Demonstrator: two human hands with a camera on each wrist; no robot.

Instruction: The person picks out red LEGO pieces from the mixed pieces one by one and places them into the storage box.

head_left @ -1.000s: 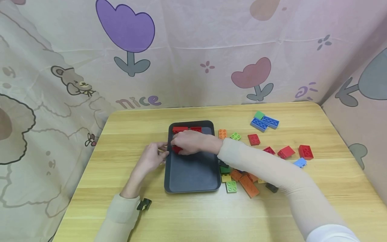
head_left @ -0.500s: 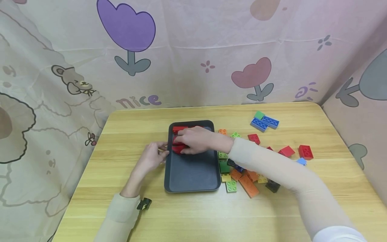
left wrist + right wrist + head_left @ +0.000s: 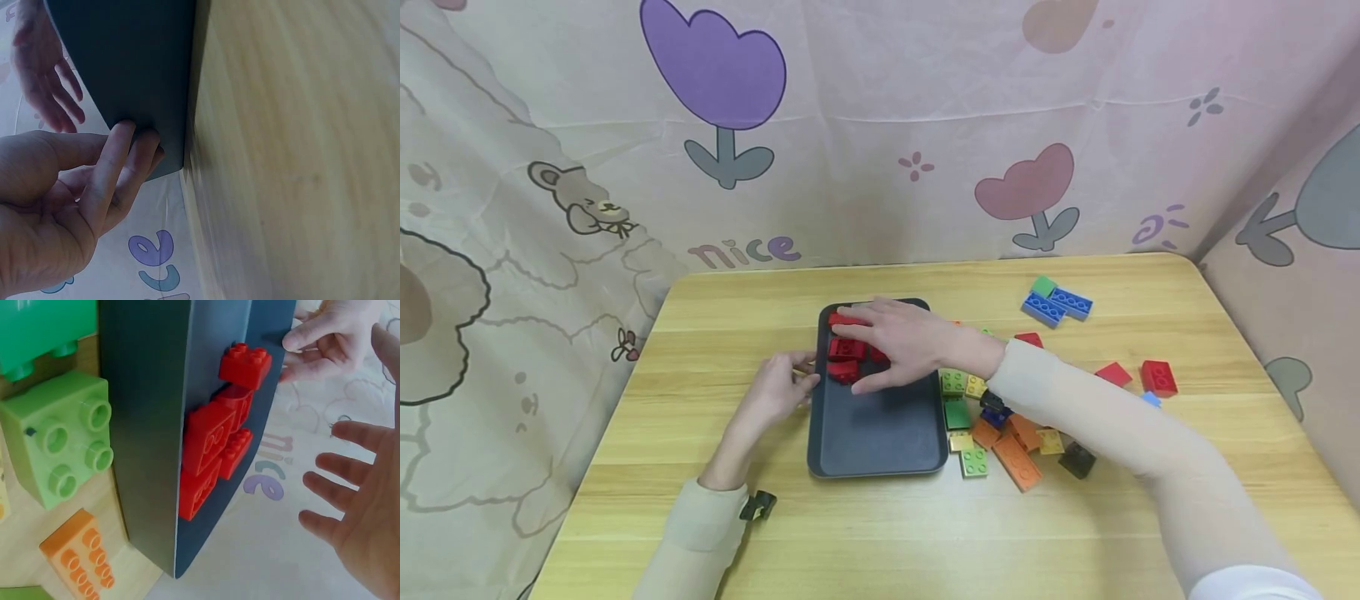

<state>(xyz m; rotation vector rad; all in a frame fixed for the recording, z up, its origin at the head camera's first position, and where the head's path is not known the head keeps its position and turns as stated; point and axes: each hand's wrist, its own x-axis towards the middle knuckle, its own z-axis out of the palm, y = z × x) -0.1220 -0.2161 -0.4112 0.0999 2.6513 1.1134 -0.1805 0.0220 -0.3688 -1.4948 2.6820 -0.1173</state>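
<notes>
Half a second ago the right hand (image 3: 897,340) had its thumb and fingertips at a red studded brick (image 3: 844,372) by the dark tray's (image 3: 880,442) left wall; now its fingers are spread wide above the tray and hold nothing, which suggests that brick's placing is done. The red bricks (image 3: 847,349) sit in the tray's far part, some partly hidden under the hand, while loose red bricks (image 3: 1158,378) lie out to the tray's right, so the sorting looks unfinished. The left hand (image 3: 777,390) touches the tray's outer left wall with loosely bent fingers. Just right of the tray lie lime (image 3: 974,463) and orange bricks (image 3: 1017,463). The wood-grain table (image 3: 850,542) extends around the tray, and a pale cloth backdrop (image 3: 865,167) printed with flowers rises beyond it
</notes>
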